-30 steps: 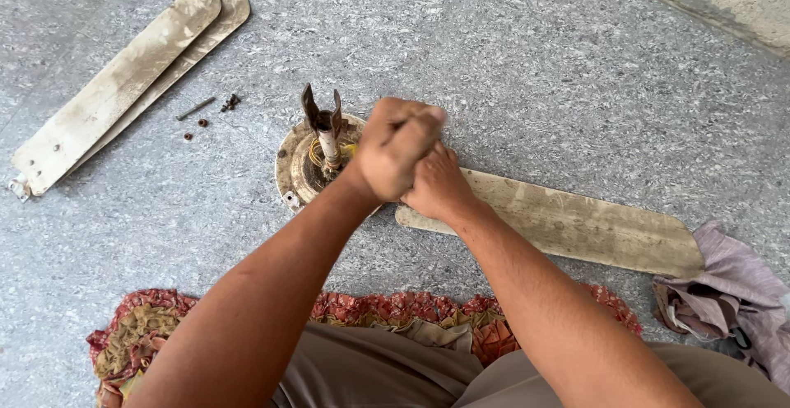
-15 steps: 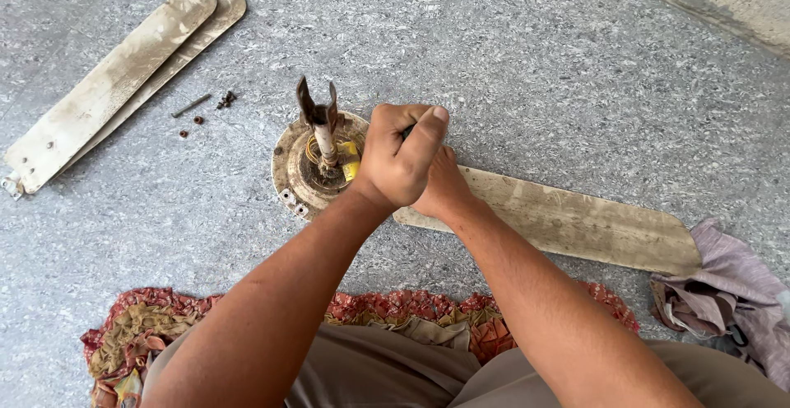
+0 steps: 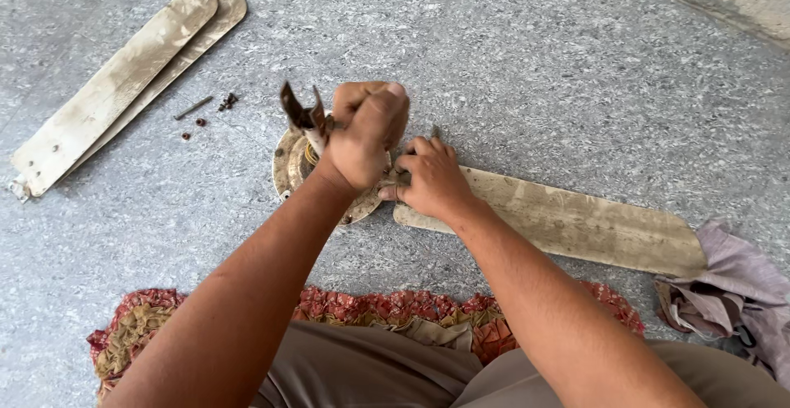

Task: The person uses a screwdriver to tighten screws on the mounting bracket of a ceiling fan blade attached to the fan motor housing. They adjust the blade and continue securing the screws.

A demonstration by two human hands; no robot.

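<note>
Fan motor (image 3: pixel 290 165): a round, grimy metal hub lying on the floor at frame centre, mostly covered by the hands; a dark forked bracket (image 3: pixel 303 113) stands up from its middle, beside a short pale shaft.
Attached blade (image 3: pixel 576 223): a long, flat, dusty cream blade running from the hub toward the right edge, its surface streaked with dirt.
Left hand (image 3: pixel 364 138): clenched into a tight fist over the hub, thumb on top; what it grips is hidden inside the fist, so it cannot be told.
Right hand (image 3: pixel 430 179): laid palm down on the inner end of the attached blade, fingers curled at the joint with the hub; whether they pinch anything cannot be told.
Loose blades (image 3: pixel 123 83): two more worn cream blades stacked one on the other, upper left of the frame, well apart from the hub.
Small parts (image 3: pixel 216 108): a dark rod and a few screws between the loose blades and the hub.
Mat (image 3: pixel 370 305): a red and yellow woven mat under the person's legs, lower centre.
Cloth (image 3: pixel 741 289): a crumpled mauve rag at the right edge, near the blade tip.
Floor (image 3: pixel 510 62): speckled grey stone.
</note>
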